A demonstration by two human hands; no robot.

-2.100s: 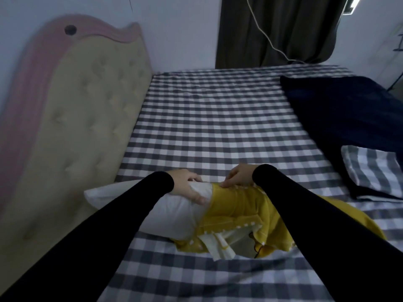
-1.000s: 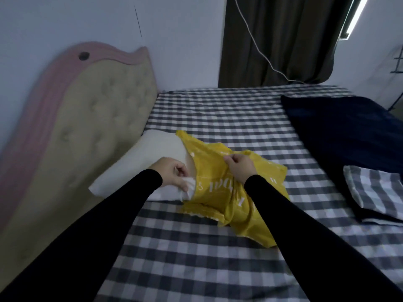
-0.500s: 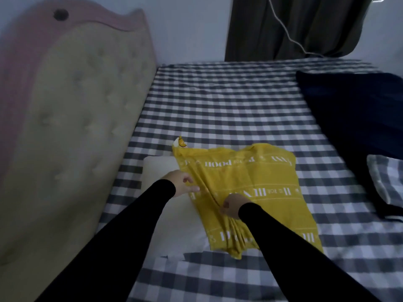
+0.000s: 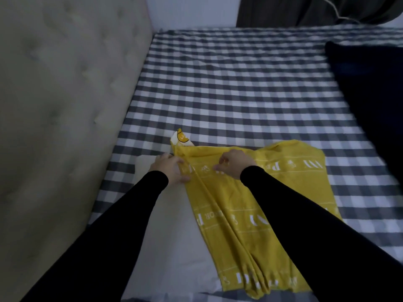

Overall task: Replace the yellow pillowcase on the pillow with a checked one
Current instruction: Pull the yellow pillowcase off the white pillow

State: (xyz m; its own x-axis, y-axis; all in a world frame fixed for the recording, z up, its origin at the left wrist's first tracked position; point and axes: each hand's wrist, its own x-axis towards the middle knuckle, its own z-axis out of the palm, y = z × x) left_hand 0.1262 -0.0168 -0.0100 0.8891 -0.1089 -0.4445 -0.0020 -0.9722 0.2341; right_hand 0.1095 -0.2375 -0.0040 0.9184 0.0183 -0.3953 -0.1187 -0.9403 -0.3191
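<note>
Yellow pillowcase (image 4: pixel 257 205) flat on my checked bed sheet (image 4: pixel 239 90), partly over the bare white pillow (image 4: pixel 174 232), my left hand (image 4: pixel 169 170) and right hand (image 4: pixel 234 163) fingers pinching its gathered open edge

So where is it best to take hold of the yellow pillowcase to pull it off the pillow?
Probably at the bunched edge of the pillowcase beside the bare pillow, coming from above; the left hand and right hand pinch there, and the rest lies flat.
</note>
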